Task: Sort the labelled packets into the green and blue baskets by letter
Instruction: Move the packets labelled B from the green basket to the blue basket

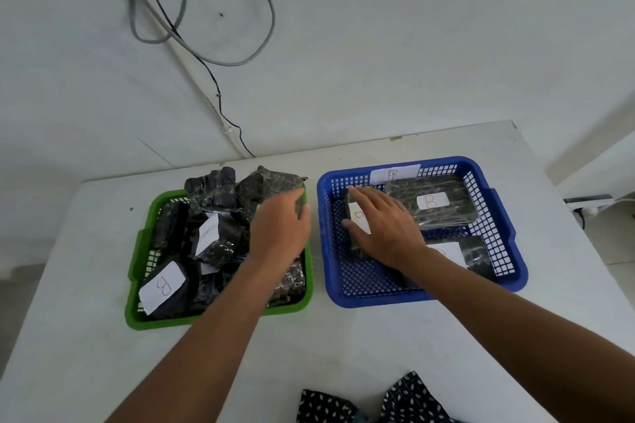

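Note:
A green basket (134, 251) on the left is heaped with several dark packets; one at its front left (165, 288) bears a white label with a red B. My left hand (280, 227) reaches over the heap and grips a dark packet (275, 187) at the basket's far right corner. The blue basket (508, 237) on the right holds three B-labelled packets. My right hand (381, 225) lies flat, fingers straight, on the left packet (357, 223). A second B packet (431, 203) lies at the back, a third (457, 252) at the front right, partly under my forearm.
Both baskets stand side by side on a white table (343, 343). A paper slip marked B (395, 172) leans on the blue basket's back wall. Grey and black cables (206, 55) hang on the wall behind. Dark patterned cloth (371, 402) shows at the bottom edge.

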